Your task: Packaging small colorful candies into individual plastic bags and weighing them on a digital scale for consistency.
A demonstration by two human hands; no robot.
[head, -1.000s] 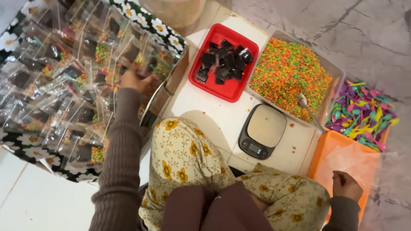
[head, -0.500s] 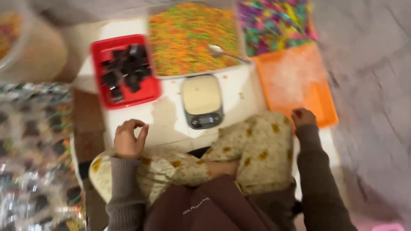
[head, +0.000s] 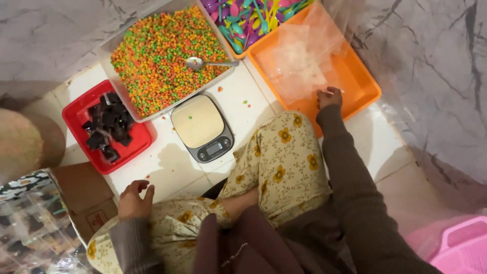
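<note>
The right hand [head: 329, 96], right of centre in the frame, is laid with fingers curled on the clear plastic bags [head: 299, 61] lying in the orange tray [head: 362, 83] (whether a bag is pinched cannot be told). The left hand [head: 134, 200], lower left, is held loosely open and empty above the floral-clad knee. A kitchen scale [head: 202, 127] is seen between them on the tiled floor [head: 167, 167].
</note>
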